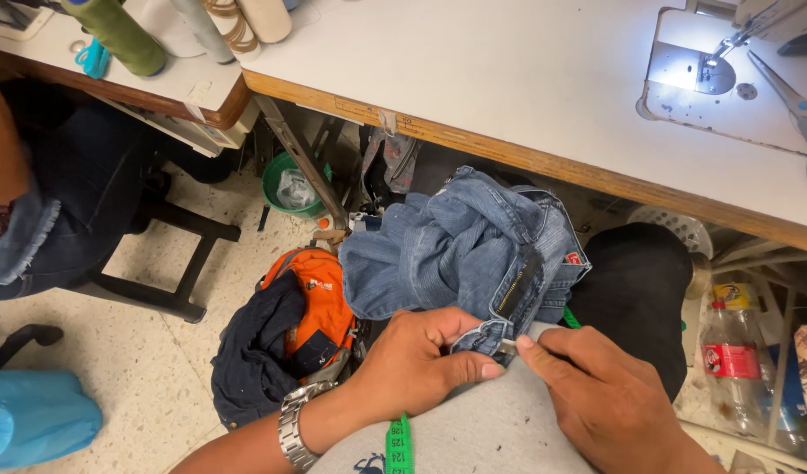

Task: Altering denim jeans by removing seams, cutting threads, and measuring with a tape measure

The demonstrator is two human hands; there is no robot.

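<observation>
A bunched pair of blue jeans (456, 246) lies on my lap below the table edge, its zipper fly (519, 285) facing up. My left hand (416, 360) pinches the denim edge near the fly. My right hand (596, 391) holds a small metal tool (507, 347) whose tip sits at that same denim edge, touching the left fingers. A green measuring tape (399, 446) hangs down my grey shirt. A metal watch (294, 430) is on my left wrist.
A white sewing table (509, 79) with a lit sewing machine plate (702, 75) and scissors (794, 105) is ahead. Thread cones (122, 35) stand at top left. An orange bag (320, 303), green bucket (289, 184), plastic bottle (728, 360) and another person's denim-clad leg (61, 219) surround me.
</observation>
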